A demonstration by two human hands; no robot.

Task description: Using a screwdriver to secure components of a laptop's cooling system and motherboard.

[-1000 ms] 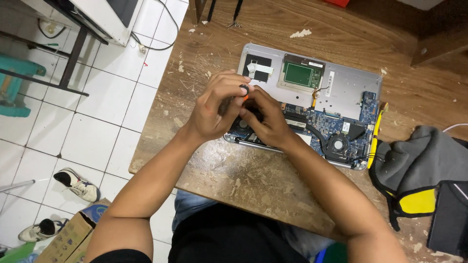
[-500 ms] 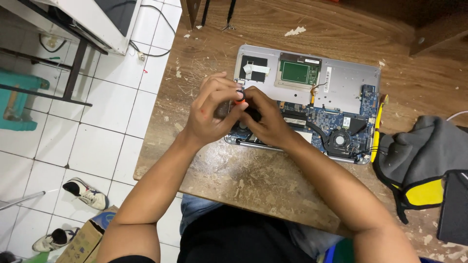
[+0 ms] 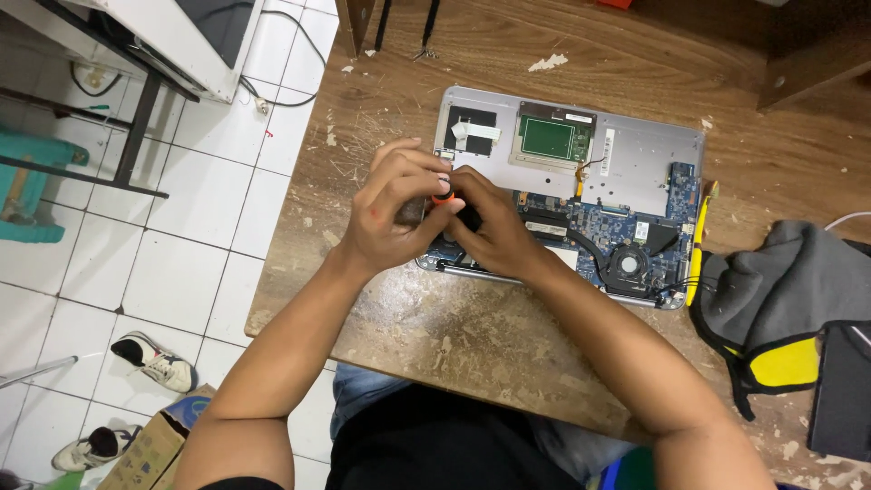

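Fingers (image 3: 413, 168) of your left hand (image 3: 390, 218) curl down around a small tool with an orange tip (image 3: 442, 196), and your right hand (image 3: 490, 231) closes against it from the other side, so both hands grip that tool together; how much of it each one holds you cannot tell, since the hands hide most of it. The tool sits over the near left corner of the opened silver laptop base with its blue circuit board, round fan and green rectangular module exposed (image 3: 635, 163). That laptop lies on a worn, scratched wooden surface (image 3: 472, 336) speckled with pale chips and dust. To your right on the surface lies a grey and yellow fabric bag (image 3: 789, 299), and a slim yellow-handled tool (image 3: 697, 254) rests just beside the laptop's right edge. Left of the surface the room has a white tiled floor (image 3: 181, 227), with a white appliance on a black metal frame (image 3: 172, 45) at the top left, two white sneakers (image 3: 159, 358) and a brown cardboard box (image 3: 154, 449) near your left elbow. Compared with half a second ago, your hands stay clasped at the same corner of the laptop, and the view has shifted only slightly.
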